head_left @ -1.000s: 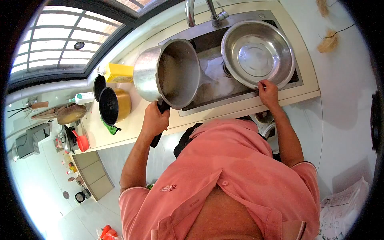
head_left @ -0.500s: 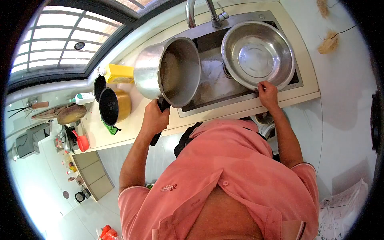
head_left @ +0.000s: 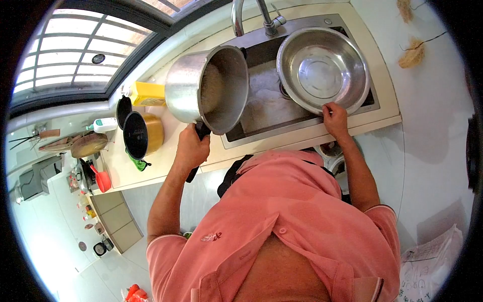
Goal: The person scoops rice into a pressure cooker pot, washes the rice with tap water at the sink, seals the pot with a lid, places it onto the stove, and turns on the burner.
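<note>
Pot tipped over the sink, flow at the lip gone from sight

Metal pot (head_left: 188, 83): on its side in the air over the left end of the sink, mouth turned right, toward the basin yet apart from it. Pale, grainy matter lies against its inner wall; too blurred to name. A second ago a pale sheet of water stood out from the lip; now I make out no such stream. Tilt much the same. My reading: the pouring has slackened or run out, while the grainy matter stays inside.

Left hand (head_left: 192, 146): fingers wrapped around the black handle (head_left: 203, 131), its end sticking out below my fist.

Sink (head_left: 283, 124): cloudy wet patches across the floor, near the drain.

Right hand (head_left: 335, 121): fingers pressed together, pinching the near rim of the steel basin (head_left: 322, 75); undersides of the fingers hidden. It has not shifted on the rim. Basin sits over the sink's right end, its inside facing up, nothing I can see in it.

Farther out: faucet (head_left: 271, 26) behind the sink; yellow container (head_left: 148, 94) just left of the pot; gold pot (head_left: 155, 133) with dark inside, on the counter (head_left: 171, 146); red scoop (head_left: 103, 181) farther left.
</note>
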`<action>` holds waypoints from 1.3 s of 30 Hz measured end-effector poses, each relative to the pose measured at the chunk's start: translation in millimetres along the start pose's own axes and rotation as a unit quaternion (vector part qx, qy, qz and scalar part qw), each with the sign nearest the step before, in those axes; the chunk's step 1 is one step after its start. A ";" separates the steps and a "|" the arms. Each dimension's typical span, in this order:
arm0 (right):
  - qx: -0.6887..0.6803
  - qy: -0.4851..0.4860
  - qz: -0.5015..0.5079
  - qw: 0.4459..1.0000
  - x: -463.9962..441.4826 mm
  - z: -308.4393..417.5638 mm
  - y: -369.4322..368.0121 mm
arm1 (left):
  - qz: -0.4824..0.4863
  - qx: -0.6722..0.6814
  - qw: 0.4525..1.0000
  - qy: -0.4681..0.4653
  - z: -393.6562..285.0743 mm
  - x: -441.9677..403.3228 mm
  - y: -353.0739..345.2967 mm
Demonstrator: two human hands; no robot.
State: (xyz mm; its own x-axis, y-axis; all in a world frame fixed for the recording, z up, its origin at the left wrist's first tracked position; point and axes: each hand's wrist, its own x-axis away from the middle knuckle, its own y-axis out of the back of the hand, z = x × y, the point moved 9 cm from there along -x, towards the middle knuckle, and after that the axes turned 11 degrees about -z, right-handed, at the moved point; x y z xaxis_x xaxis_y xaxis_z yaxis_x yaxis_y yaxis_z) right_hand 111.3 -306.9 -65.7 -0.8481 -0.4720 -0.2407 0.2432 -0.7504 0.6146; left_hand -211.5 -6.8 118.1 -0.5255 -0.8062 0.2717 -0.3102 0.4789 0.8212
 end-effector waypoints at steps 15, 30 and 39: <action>-0.006 0.000 0.003 1.000 -0.5 1.0 0.0 | -0.016 -0.051 0.998 -0.032 6.0 -9.2 5.0; -0.013 0.001 0.006 1.000 -2.3 -0.5 -1.4 | -0.035 -0.072 0.995 -0.065 5.4 -15.3 8.6; -0.005 0.004 0.009 1.000 -3.7 -4.4 -5.4 | -0.038 -0.084 0.993 -0.077 3.3 -19.6 8.5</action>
State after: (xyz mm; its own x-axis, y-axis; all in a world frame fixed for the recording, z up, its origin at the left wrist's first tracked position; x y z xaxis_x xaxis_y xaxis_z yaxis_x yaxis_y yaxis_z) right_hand 115.2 -303.2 -71.4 -0.8398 -0.4894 -0.2352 0.2631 -0.7458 0.6120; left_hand -206.4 14.2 118.0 -0.6246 -0.7690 0.1359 -0.2239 0.3431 0.9122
